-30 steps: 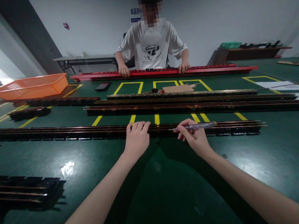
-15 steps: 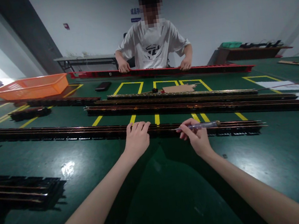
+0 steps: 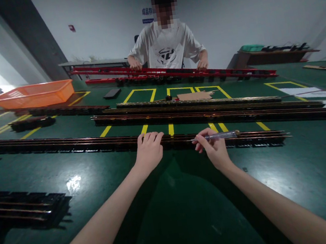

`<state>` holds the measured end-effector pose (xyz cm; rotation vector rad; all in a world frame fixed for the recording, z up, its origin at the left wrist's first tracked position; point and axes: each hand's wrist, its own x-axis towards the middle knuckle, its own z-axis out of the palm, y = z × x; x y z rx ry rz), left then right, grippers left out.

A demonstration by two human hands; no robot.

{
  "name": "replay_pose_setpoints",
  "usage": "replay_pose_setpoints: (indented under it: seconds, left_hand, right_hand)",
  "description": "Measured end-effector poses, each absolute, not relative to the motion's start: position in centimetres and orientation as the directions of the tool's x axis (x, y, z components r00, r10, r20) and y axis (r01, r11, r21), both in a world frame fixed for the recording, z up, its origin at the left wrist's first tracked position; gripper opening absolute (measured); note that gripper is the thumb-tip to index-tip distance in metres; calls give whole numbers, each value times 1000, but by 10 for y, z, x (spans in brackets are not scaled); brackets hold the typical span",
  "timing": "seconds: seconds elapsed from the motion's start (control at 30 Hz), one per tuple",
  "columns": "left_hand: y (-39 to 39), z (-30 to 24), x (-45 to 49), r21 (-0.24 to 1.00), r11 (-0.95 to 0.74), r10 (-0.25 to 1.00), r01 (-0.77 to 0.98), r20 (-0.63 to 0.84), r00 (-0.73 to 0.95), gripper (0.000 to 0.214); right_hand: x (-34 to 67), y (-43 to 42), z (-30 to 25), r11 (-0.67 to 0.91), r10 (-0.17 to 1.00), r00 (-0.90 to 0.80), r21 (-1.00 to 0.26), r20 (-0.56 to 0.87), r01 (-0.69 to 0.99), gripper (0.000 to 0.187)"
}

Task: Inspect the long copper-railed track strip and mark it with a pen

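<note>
A long black rail [image 3: 63, 146] with thin copper-coloured strips lies across the green table in front of me. My left hand [image 3: 149, 150] rests on its middle, fingers bent over it and gripping it. To the right, my right hand [image 3: 213, 147] is closed around a slim screwdriver [image 3: 227, 134] with a clear handle. The screwdriver lies almost level just over the rail, its thin shaft pointing left; whether the tip touches the rail I cannot tell.
More black rails [image 3: 210, 113] lie beyond mine, with cardboard [image 3: 194, 96] behind them. Another rail end [image 3: 26, 208] sits at near left. An orange basket [image 3: 32, 96] and a dark phone-like slab [image 3: 112, 93] stand farther back. Opposite, a person [image 3: 167, 48] holds a long red rail [image 3: 168, 71].
Across the table, the person has raised and tilted one red rail, so a second red length shows beneath it. My hands and the screwdriver have hardly moved.
</note>
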<state>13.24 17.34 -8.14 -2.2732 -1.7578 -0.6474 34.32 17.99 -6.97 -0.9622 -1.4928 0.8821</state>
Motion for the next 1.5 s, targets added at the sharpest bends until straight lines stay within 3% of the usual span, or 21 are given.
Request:
replay_pose_setpoints:
  seconds: [0.3,0.47,0.83,1.5]
  left_hand:
    - [173,-77,134,148,-270,891,951,412,189,36]
    - [174,-75,136,120,-257,897,959,399,190,49]
    - [176,-77,137,74,-197,893,978,425,148,56]
    - [174,-80,140,55,-181,873,982,468,135,44]
  right_hand:
    - [344,181,-72,397,918,-74,-908,390,134,18]
    - [344,181,-71,397,918,-68,-907,391,142,18]
    - [342,180,-71,401,916,-82,-907,393,133,19]
    - [342,179,-69,382,923,-116,-911,368,154,19]
